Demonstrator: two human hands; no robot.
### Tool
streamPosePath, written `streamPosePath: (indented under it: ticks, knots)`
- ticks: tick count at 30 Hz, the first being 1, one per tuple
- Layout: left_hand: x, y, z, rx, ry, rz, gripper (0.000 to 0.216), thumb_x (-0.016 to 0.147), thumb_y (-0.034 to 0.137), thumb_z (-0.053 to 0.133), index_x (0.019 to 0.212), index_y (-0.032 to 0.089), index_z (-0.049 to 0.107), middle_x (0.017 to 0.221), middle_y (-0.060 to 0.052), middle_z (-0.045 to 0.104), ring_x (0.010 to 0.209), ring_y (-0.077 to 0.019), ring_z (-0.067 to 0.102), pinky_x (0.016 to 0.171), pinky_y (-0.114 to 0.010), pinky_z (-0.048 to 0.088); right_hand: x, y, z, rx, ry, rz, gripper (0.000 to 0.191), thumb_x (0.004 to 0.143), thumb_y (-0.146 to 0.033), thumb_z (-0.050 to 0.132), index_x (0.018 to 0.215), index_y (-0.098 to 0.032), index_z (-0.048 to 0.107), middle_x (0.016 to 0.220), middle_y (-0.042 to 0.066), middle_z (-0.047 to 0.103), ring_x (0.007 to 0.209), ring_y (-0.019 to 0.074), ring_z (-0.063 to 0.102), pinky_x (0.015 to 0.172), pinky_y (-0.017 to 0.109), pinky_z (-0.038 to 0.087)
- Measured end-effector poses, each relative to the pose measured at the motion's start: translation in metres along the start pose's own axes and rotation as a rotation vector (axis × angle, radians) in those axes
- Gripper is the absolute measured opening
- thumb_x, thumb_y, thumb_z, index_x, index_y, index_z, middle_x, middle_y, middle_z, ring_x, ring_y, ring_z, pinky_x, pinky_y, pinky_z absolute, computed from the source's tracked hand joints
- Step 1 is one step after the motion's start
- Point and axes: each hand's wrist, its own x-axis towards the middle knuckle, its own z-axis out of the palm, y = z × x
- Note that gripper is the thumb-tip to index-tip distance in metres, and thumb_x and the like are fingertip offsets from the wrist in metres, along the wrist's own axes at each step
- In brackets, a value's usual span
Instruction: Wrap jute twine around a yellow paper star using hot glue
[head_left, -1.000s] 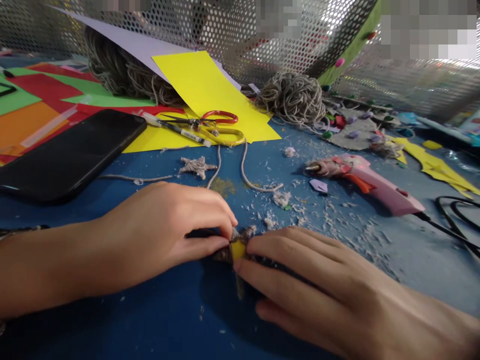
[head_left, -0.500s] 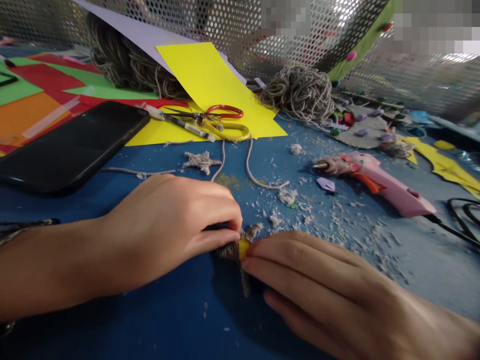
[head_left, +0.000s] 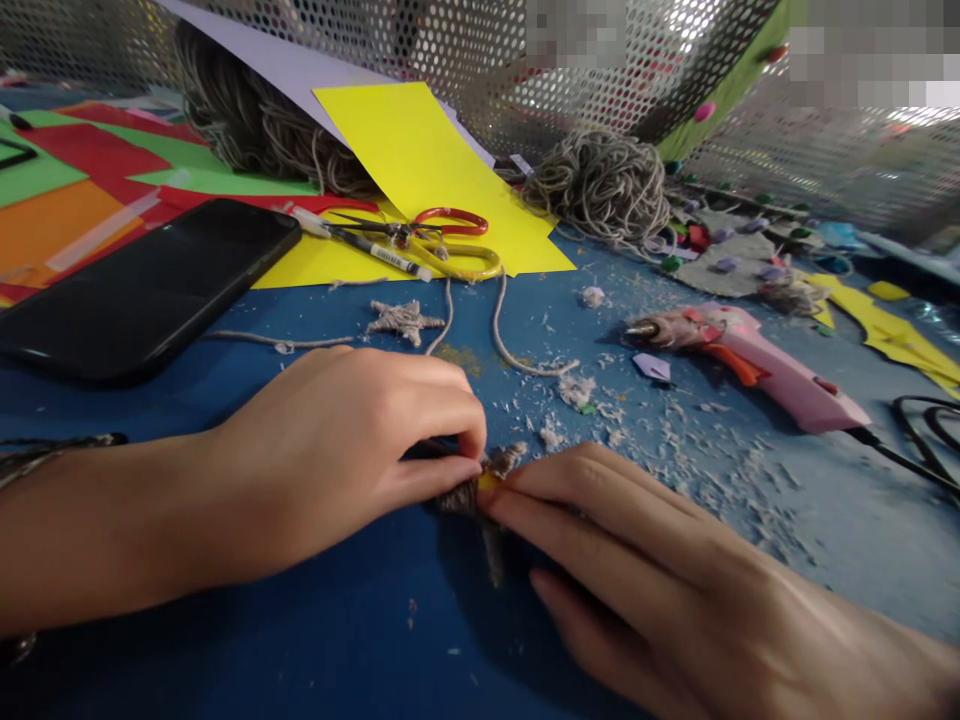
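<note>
Between my hands is a small star-like piece, partly wound in grey-brown twine, with a bit of yellow showing in its middle. My left hand pinches it from the left with thumb and forefinger. From the right, the fingertips of my right hand press together against its yellow part. Most of the piece is hidden by my fingers. Just beyond my left hand lies a finished-looking twine star with points all wrapped. Two loose strands of cord run near it.
A pink glue gun lies to the right, its cable trailing off. Behind are scissors, a pen, yellow paper and a twine ball. A black phone rests at left. Fibre scraps litter the blue table.
My right hand has shifted slightly, its knuckles a little higher, and its fingers cover more of the yellow part. My left hand keeps nearly the same pinch.
</note>
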Motion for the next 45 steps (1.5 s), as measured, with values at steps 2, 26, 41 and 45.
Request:
streamPosePath:
  ticks: [2,26,41,45]
  knots:
    - [0.000,0.000,0.000,-0.002,-0.006,-0.004,0.008,0.080,0.026,0.053,0.077,0.023,0.060,0.080,0.003,0.061,0.070,-0.0125,0.055,0.062,-0.022,0.040,0.000,0.002,0.000,0.000,0.005,-0.042,0.031,0.086,-0.018,0.032,0.092,-0.012,0.062,0.092,0.008,0.061,0.084,0.0134,0.056,0.072,0.021,0.048]
    - [0.005,-0.001,-0.005,-0.052,-0.039,0.037,0.005,0.079,0.019,0.054,0.077,0.022,0.058,0.081,0.004,0.060,0.073,-0.0105,0.055,0.062,-0.020,0.038,0.000,0.000,-0.002,-0.009,-0.086,0.007,0.032,0.085,-0.013,0.029,0.092,-0.014,0.061,0.096,0.007,0.058,0.085,0.0123,0.053,0.071,0.020,0.046]
    - [0.008,-0.008,-0.023,0.247,-0.057,0.336,0.024,0.083,0.022,0.041,0.066,0.021,0.059,0.071,0.003,0.054,0.059,-0.0098,0.049,0.050,-0.020,0.030,-0.001,0.000,-0.004,0.013,-0.097,-0.012,0.030,0.086,-0.014,0.030,0.091,-0.013,0.059,0.100,0.006,0.058,0.084,0.0114,0.053,0.072,0.018,0.046]
    - [0.008,-0.006,-0.021,0.303,0.020,0.192,0.020,0.076,0.025,0.050,0.057,0.019,0.049,0.049,0.006,0.043,0.042,-0.0077,0.036,0.041,-0.021,0.019,-0.001,0.000,-0.005,0.031,-0.101,0.003,0.030,0.086,-0.013,0.029,0.087,-0.014,0.059,0.098,0.006,0.058,0.084,0.0119,0.053,0.071,0.019,0.046]
